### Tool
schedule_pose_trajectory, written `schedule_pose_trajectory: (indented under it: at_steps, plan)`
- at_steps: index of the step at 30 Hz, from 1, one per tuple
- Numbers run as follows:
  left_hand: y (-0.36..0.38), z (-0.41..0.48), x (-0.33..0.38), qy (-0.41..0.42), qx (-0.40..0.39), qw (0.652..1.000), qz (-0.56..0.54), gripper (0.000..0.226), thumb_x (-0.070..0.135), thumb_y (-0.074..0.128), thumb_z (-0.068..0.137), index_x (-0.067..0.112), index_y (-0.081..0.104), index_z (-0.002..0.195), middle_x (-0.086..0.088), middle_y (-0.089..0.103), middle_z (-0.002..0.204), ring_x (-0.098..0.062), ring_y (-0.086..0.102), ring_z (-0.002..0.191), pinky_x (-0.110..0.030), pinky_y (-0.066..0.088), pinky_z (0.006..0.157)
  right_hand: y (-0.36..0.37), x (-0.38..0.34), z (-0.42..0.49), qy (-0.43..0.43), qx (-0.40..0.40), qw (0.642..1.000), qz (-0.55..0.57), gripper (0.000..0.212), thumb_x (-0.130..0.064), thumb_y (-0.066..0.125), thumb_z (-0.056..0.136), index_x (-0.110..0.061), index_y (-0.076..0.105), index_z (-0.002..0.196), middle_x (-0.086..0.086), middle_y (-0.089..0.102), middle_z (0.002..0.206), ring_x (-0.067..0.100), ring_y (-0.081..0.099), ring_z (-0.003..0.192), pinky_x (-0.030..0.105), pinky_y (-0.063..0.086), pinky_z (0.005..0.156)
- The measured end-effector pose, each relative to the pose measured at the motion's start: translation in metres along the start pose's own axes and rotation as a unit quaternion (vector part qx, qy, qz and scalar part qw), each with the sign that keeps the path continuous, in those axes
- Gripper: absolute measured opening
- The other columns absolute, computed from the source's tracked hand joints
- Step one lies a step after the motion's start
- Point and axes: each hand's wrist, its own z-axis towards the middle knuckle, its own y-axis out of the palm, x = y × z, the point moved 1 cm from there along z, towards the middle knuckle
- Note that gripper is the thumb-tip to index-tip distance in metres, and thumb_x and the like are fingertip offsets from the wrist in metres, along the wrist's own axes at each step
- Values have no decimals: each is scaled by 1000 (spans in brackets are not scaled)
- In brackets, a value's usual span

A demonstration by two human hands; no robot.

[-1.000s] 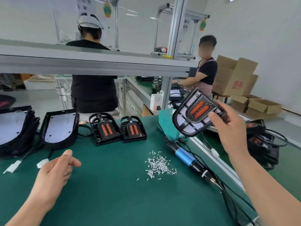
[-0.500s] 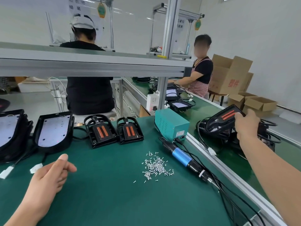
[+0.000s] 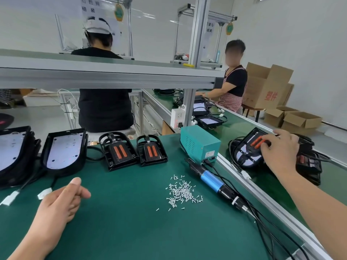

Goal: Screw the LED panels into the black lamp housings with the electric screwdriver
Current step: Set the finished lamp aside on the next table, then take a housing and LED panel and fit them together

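I noted right fingers (image 3: 267, 142) curled over a lamp housing (image 3: 247, 158), frame right; left fingers (image 3: 82, 194) loosely curled, empty; screws (image 3: 181, 192), screwdriver (image 3: 212, 180) between.

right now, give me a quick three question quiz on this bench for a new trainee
1. True or false: the electric screwdriver is held in one of the hands.
2. Where are the loose screws? A) in a tray B) in a heap on the green mat C) inside a cardboard box
3. Fill in: the ___ hand grips a lamp housing beyond the bench's right edge.

Key: 1 false, it lies on the green mat; 2 B; 3 right, the right hand.
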Motion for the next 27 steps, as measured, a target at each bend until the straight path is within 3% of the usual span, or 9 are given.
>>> schedule_pose_trajectory:
  at_steps: [4, 9, 14, 17, 24, 27]
  plan:
    - [2, -4, 5, 5, -1, 1000, 14, 78, 87, 63, 78, 10, 74, 84, -2, 29, 62, -17, 24, 51, -19, 21, 46, 17, -10, -32, -120, -1, 992, 35, 22, -8, 81, 84, -18, 82, 104, 7, 63, 131, 40, 43, 127, 58, 37, 104]
    - [8, -9, 12, -6, -6, 1000, 28, 66, 78, 59, 81, 13, 74, 79, 2, 27, 61, -15, 23, 52, -21, 23, 43, 23, -46, -51, -113, -15, 982, 150, 21, -5, 75, 92, -17, 80, 108, -3, 66, 110, 27, 47, 116, 38, 40, 97]
    - [11, -12, 17, -17, -1, 999, 40, 62, 74, 59, 79, 13, 73, 75, 2, 28, 62, -14, 24, 52, -19, 25, 44, 23, -123, -69, -122, -81, 953, 266, 13, -16, 67, 99, -18, 76, 107, -8, 70, 102, 12, 61, 92, 38, 50, 84]
    - [11, -13, 18, -20, -1, 998, 54, 55, 68, 58, 85, 15, 72, 75, 3, 28, 63, -13, 25, 54, -22, 26, 47, 27, -176, -78, -146, -135, 935, 295, 9, -21, 66, 99, -24, 74, 100, -14, 69, 97, 3, 61, 88, 34, 46, 78]
    - [12, -14, 21, -29, 14, 998, 57, 46, 61, 57, 88, 18, 70, 74, 1, 30, 64, -16, 27, 57, -30, 25, 54, 32, -307, -108, -253, -221, 887, 317, 9, -30, 65, 98, -33, 71, 92, -12, 69, 87, 7, 62, 81, 28, 49, 74]
    - [12, -15, 24, -36, 23, 998, 50, 47, 60, 57, 87, 17, 69, 75, 1, 31, 63, -18, 27, 59, -32, 24, 56, 37, -357, -124, -275, -254, 864, 336, 13, -32, 61, 99, -32, 69, 89, -12, 66, 79, 9, 60, 76, 33, 49, 71]
